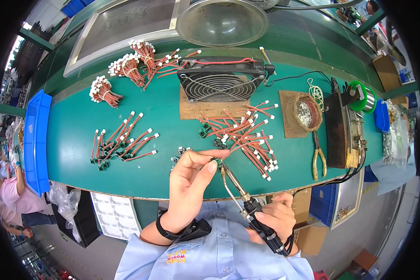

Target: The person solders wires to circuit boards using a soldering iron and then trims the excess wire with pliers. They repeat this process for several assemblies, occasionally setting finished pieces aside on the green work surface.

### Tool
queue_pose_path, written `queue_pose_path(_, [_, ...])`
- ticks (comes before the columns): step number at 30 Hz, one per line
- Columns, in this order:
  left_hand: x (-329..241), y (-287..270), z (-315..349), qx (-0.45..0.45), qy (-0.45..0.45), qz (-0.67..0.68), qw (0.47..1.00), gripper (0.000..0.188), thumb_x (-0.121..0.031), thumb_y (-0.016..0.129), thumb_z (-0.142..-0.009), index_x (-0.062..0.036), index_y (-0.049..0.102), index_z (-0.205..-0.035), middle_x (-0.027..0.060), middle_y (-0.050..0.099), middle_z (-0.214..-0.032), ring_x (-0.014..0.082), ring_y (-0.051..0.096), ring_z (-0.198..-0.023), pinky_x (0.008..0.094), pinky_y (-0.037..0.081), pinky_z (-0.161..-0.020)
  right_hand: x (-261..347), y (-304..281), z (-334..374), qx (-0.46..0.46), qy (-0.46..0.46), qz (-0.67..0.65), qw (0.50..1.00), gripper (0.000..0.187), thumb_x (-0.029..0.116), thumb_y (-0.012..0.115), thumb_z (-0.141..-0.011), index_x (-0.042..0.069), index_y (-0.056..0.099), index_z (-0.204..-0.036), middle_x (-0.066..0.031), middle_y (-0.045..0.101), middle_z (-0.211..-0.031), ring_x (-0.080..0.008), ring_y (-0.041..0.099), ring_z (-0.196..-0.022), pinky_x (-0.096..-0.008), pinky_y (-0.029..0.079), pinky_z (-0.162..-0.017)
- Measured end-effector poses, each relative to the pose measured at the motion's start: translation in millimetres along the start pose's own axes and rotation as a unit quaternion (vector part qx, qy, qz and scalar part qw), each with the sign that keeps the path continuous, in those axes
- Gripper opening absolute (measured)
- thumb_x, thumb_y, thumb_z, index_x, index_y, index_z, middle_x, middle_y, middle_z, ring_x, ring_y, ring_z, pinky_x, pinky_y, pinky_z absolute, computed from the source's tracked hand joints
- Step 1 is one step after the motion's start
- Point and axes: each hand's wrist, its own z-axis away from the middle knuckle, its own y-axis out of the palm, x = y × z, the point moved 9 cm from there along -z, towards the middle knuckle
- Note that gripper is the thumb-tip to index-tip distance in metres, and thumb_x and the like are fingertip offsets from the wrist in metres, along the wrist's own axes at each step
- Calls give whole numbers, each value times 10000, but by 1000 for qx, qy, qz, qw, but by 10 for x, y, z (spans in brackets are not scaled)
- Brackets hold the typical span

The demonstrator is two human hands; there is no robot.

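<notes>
I'm likely soldering, left grip (pixel 190 179) pinching the board (pixel 219 164), right grip (pixel 276 218) wrapping the iron (pixel 253 206); next calls for steadiness

Over the green surface (pixel 170 123), the left hand (pixel 187 181) pinches a small wired board (pixel 219 163); the right hand (pixel 276 217) grips a soldering iron (pixel 253 208).

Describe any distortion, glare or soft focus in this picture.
Head view, distortion: the green bench bows along its near edge; head view, glare: pale reflections mark the metal dish; head view, focus: the soldering iron looks fairly crisp.
</notes>
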Motion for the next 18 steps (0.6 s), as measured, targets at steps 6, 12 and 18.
queue_pose_path(6, [-10,7,0,2,-4,-12,1000,64,-83,501,-873,-24,486,-894,186,592,-1066,200,550,-1001,340,376,-918,8,-22,-5,-6,2,-10,1000,427,168,775,-595,125,608,-986,5,627,-732,-128,587,-624,-318,373,-762])
queue_pose_path(12, [66,-9,-25,17,-59,67,996,66,-95,503,-870,-31,487,-871,178,588,-1061,199,548,-987,338,385,-902,-37,-254,232,-92,-52,12,994,515,283,715,-687,101,493,-1114,-27,606,-690,-144,560,-611,-345,365,-762])
queue_pose_path(18, [127,76,-14,74,-112,169,976,57,-105,494,-880,-49,482,-873,181,576,-1084,194,534,-1017,338,392,-903,-248,-435,445,-271,13,20,962,530,247,661,-776,75,399,-1203,-97,610,-852,-161,556,-665,-325,381,-801])
